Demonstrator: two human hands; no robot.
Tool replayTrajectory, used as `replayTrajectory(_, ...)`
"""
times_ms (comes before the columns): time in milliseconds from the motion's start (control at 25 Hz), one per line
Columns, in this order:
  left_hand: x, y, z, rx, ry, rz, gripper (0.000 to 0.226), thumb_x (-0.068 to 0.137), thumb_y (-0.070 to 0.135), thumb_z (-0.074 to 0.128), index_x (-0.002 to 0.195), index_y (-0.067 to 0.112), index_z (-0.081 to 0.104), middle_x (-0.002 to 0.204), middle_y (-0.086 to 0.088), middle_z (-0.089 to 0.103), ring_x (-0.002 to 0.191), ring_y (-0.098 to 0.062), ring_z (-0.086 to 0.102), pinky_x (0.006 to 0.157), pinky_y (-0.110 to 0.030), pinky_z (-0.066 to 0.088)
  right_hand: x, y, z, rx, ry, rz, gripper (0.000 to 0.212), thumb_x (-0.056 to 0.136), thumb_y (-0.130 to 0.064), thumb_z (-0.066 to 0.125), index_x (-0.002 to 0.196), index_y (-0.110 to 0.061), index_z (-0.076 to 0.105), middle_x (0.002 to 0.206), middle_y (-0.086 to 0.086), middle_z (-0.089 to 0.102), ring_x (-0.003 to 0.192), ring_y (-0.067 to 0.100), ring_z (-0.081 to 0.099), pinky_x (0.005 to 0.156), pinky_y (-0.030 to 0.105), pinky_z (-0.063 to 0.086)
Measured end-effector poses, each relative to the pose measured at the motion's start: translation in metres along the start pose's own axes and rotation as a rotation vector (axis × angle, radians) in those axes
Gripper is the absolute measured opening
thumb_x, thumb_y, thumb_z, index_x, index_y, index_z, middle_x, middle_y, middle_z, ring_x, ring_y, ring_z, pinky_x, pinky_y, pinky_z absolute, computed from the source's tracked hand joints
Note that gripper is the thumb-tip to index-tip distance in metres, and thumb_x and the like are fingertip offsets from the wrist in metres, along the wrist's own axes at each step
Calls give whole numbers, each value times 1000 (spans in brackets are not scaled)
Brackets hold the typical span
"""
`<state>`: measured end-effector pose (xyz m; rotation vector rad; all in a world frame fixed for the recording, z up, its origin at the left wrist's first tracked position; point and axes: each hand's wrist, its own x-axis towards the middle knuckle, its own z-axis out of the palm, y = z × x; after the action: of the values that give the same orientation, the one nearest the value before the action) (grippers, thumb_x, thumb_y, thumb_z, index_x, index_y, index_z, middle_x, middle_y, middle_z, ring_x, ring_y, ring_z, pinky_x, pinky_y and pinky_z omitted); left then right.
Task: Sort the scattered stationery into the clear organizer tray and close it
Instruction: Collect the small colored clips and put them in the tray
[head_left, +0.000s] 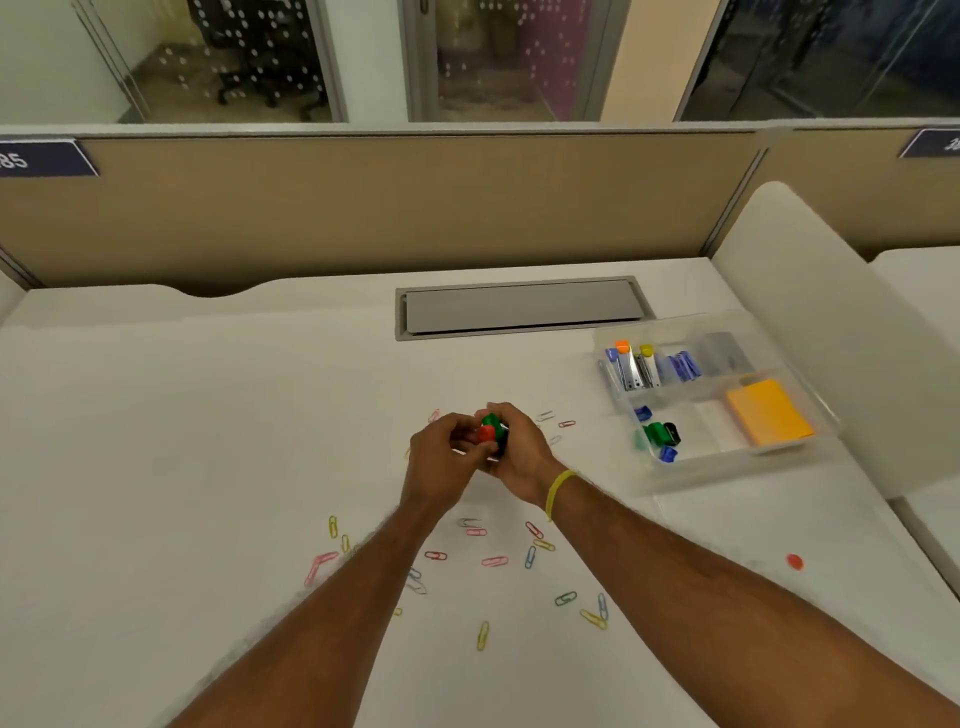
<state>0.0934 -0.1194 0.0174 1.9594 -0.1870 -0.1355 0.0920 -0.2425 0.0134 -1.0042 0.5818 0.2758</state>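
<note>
My two hands meet at the middle of the white desk. My right hand (519, 447) cups a bunch of binder clips, a green one (492, 422) showing on top. My left hand (441, 452) pinches a red binder clip (487, 434) against that bunch. The clear organizer tray (826, 415) lies open to the right, holding small staplers (631, 364), blue clips (683, 365), green, black and blue binder clips (658, 434) and an orange sticky-note pad (769, 413). Several coloured paper clips (493, 561) lie scattered on the desk below and around my hands.
A small red piece (794, 561) lies alone on the desk at the right front. A grey cable hatch (519, 306) is set into the desk behind my hands. A beige partition (363, 208) closes the back, and a white side panel (831, 322) stands right of the tray.
</note>
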Motion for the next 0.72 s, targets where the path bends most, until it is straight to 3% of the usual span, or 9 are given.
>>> replayTrajectory(120, -20, 10, 14, 87, -53, 75, 18, 73, 17, 79, 85, 26, 70, 77, 15, 70, 72, 3, 66, 66, -10, 50, -24, 7, -18, -52, 1, -79, 20, 89, -21, 63, 103, -7, 65, 99, 17, 71, 93, 29, 71, 77, 36, 58)
replayTrajectory(320, -39, 18, 38, 115, -156, 97, 24, 66, 25, 85, 84, 27, 69, 77, 12, 70, 67, 0, 66, 64, -15, 54, -53, 13, -54, -129, 141, -145, 14, 92, -16, 59, 101, -8, 65, 92, 15, 70, 79, 25, 69, 62, 29, 56)
replayTrajectory(520, -52, 28, 61, 204, -231, 169, 34, 71, 42, 81, 99, 28, 67, 85, 16, 64, 67, -2, 63, 61, -16, 52, -66, 10, -87, -252, 286, -155, 9, 92, -23, 60, 88, -16, 64, 70, 5, 55, 56, 16, 51, 48, 25, 46)
replayTrajectory(720, -52, 29, 74, 358, -226, 131, 36, 83, 50, 67, 111, 28, 63, 93, 15, 62, 77, -1, 61, 64, -15, 48, -73, -20, -129, -498, 427, -357, 20, 88, -32, 66, 81, -15, 61, 62, 4, 57, 52, 16, 53, 41, 20, 42)
